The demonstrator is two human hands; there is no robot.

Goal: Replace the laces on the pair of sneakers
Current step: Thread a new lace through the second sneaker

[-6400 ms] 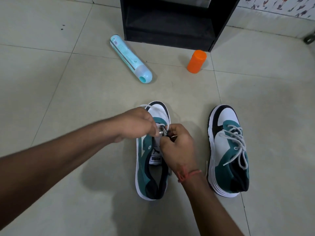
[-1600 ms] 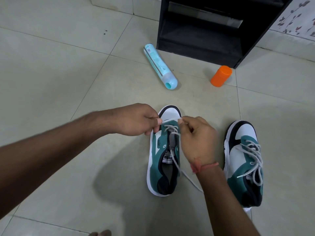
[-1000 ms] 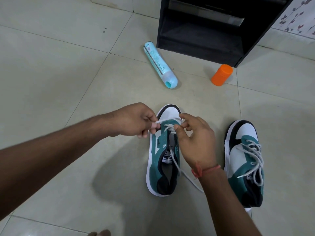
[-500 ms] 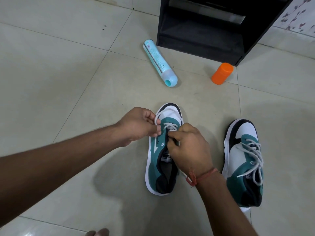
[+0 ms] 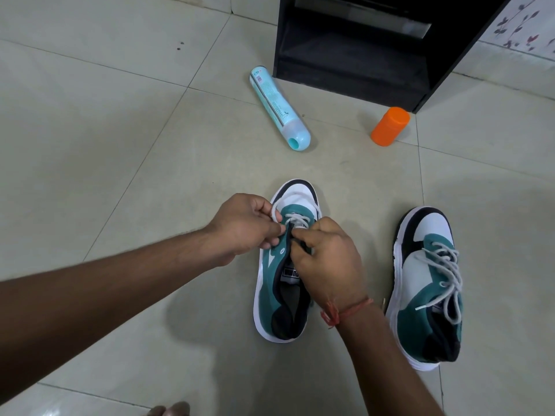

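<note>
The floor (image 5: pixel 105 121) is laid with large pale, slightly glossy tiles, with thin dark grout lines running aslant across it and a couple of small dark specks far back on the left. Coming in from the left, the left hand (image 5: pixel 243 226) has its fingers curled, pinching the white lace (image 5: pixel 295 219) at the left edge of one sneaker (image 5: pixel 285 265), which lies flat on the tiles with its toe pointing away. Behind it, a pale blue spray can (image 5: pixel 279 108) lies on its side, its far end just beside a black cabinet (image 5: pixel 375 46) with an open shelf. The right hand (image 5: pixel 327 256), a red thread (image 5: pixel 345 310) tied around its wrist, pinches the lace over the upper eyelets, close against the left hand. An orange bottle (image 5: pixel 389 126) stands near the cabinet's front corner. Farther right, the other sneaker (image 5: pixel 426 286) rests apart on the tiles, laced, its ends loose. At the top right corner a wall with a flower pattern (image 5: pixel 522 22) shows.
</note>
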